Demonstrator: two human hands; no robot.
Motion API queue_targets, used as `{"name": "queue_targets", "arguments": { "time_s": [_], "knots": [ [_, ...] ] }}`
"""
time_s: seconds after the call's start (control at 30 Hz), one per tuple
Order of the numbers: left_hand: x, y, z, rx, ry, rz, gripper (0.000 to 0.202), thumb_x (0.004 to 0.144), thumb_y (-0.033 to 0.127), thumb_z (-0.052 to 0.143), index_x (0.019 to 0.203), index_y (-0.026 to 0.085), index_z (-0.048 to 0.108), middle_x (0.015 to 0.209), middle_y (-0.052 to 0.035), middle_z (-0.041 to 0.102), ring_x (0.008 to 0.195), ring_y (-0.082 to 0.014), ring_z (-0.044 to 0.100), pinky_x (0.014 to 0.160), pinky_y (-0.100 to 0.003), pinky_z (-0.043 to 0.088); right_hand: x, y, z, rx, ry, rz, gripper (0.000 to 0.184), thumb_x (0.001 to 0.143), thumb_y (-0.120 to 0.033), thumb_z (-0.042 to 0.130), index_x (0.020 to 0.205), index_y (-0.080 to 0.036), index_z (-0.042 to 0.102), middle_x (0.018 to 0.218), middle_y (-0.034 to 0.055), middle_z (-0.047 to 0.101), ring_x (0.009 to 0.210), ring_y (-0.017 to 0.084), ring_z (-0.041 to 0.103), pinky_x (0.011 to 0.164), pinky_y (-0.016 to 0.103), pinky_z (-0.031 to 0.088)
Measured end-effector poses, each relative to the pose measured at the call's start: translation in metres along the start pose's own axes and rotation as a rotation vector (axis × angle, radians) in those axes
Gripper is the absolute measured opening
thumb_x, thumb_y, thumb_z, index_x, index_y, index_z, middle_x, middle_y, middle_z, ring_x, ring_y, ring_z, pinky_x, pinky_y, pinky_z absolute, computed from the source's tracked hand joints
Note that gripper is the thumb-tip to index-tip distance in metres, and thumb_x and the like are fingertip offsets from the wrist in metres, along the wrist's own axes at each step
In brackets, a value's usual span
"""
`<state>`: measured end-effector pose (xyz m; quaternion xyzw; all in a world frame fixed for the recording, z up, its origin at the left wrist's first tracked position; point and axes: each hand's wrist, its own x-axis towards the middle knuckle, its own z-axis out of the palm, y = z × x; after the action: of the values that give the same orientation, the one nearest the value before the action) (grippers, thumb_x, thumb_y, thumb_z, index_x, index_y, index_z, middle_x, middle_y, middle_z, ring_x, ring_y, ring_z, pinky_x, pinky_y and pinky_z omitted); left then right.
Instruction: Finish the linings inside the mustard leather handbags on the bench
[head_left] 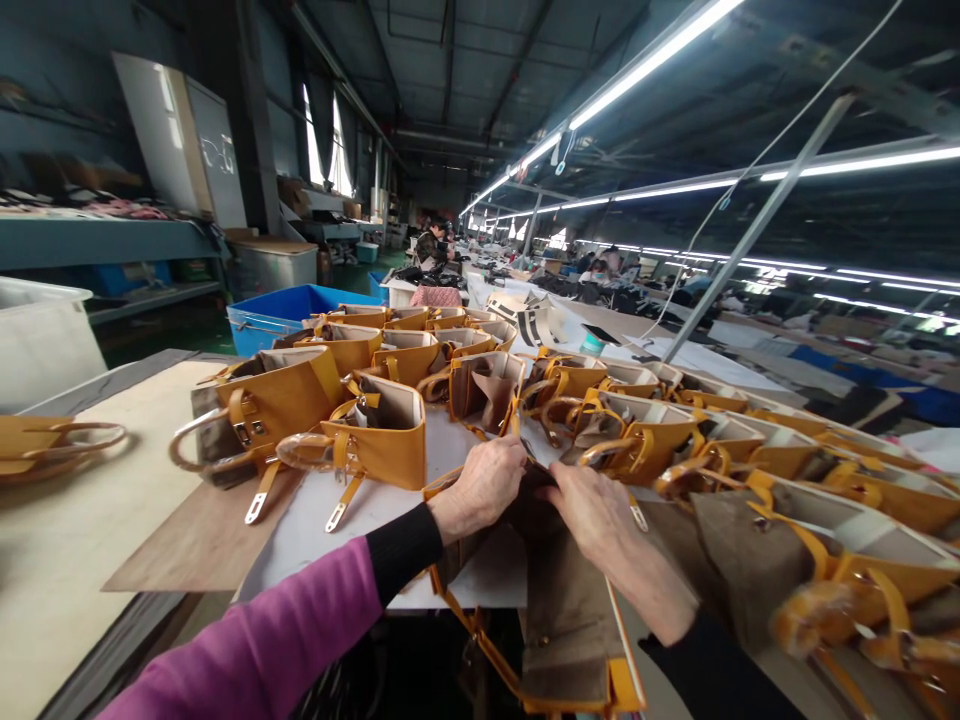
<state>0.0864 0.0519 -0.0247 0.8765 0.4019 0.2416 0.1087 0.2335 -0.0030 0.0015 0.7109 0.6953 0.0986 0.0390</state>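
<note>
Both my hands grip one mustard-yellow handbag (562,620) that lies open at the table's front edge, its grey-brown lining turned up. My left hand (484,485), in a pink sleeve with a black cuff, is closed on the bag's upper left rim. My right hand (592,510) has its fingers curled over the rim just to the right. Several finished yellow handbags (382,435) with wrapped handles stand in rows behind and beside my hands.
The white table (330,520) runs far back, with a brown board (202,545) at the left. A blue bin (289,310) and a white bin (41,335) stand at the left. People work at tables (600,270) far behind.
</note>
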Motion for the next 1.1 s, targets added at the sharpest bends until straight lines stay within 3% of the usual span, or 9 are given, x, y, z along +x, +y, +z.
{"name": "queue_targets", "arguments": {
  "time_s": [0.23, 0.4, 0.73, 0.93, 1.1],
  "knots": [
    [0.004, -0.004, 0.005, 0.019, 0.076, -0.03, 0.019, 0.083, 0.014, 0.044, 0.074, 0.016, 0.06, 0.079, -0.0026, 0.061, 0.071, -0.0145, 0.057, 0.062, -0.024, 0.038, 0.011, -0.009, -0.012, 0.011, -0.003, -0.036, 0.015, 0.086, -0.031, 0.054, 0.089, -0.022, 0.065, 0.085, 0.0081, 0.071, 0.085, 0.026, 0.067, 0.061, 0.029, 0.037],
    [0.004, -0.007, 0.009, 0.018, 0.091, -0.02, 0.017, 0.083, 0.018, 0.046, 0.073, 0.017, 0.06, 0.079, -0.0022, 0.061, 0.071, -0.0146, 0.057, 0.062, -0.025, 0.037, 0.016, 0.001, -0.007, 0.112, -0.005, -0.06, 0.018, 0.087, -0.035, 0.053, 0.085, -0.024, 0.067, 0.082, 0.0052, 0.072, 0.084, 0.023, 0.067, 0.06, 0.027, 0.035],
    [0.007, -0.007, 0.01, -0.038, 0.124, -0.07, 0.013, 0.082, 0.018, 0.048, 0.075, 0.019, 0.059, 0.077, -0.0003, 0.063, 0.071, -0.0144, 0.056, 0.061, -0.024, 0.035, 0.017, 0.001, -0.006, 0.093, 0.0, -0.082, 0.023, 0.091, -0.032, 0.047, 0.084, -0.022, 0.066, 0.082, 0.0064, 0.072, 0.083, 0.023, 0.067, 0.059, 0.028, 0.033],
    [0.007, -0.002, 0.014, -0.063, 0.131, -0.148, 0.013, 0.08, 0.018, 0.047, 0.081, 0.022, 0.059, 0.075, 0.0011, 0.065, 0.07, -0.0147, 0.058, 0.061, -0.024, 0.035, 0.019, -0.005, -0.008, 0.106, 0.003, -0.044, 0.025, 0.091, -0.033, 0.044, 0.093, -0.023, 0.067, 0.085, 0.0089, 0.072, 0.084, 0.025, 0.068, 0.06, 0.029, 0.035],
    [0.009, -0.002, 0.01, -0.098, 0.103, -0.149, 0.022, 0.079, 0.015, 0.047, 0.096, 0.024, 0.057, 0.081, 0.0013, 0.066, 0.076, -0.0162, 0.06, 0.065, -0.024, 0.039, 0.025, -0.003, -0.003, 0.273, 0.002, -0.167, 0.027, 0.09, -0.027, 0.044, 0.105, -0.026, 0.067, 0.088, 0.0078, 0.073, 0.088, 0.023, 0.067, 0.068, 0.028, 0.04]
  ]
}}
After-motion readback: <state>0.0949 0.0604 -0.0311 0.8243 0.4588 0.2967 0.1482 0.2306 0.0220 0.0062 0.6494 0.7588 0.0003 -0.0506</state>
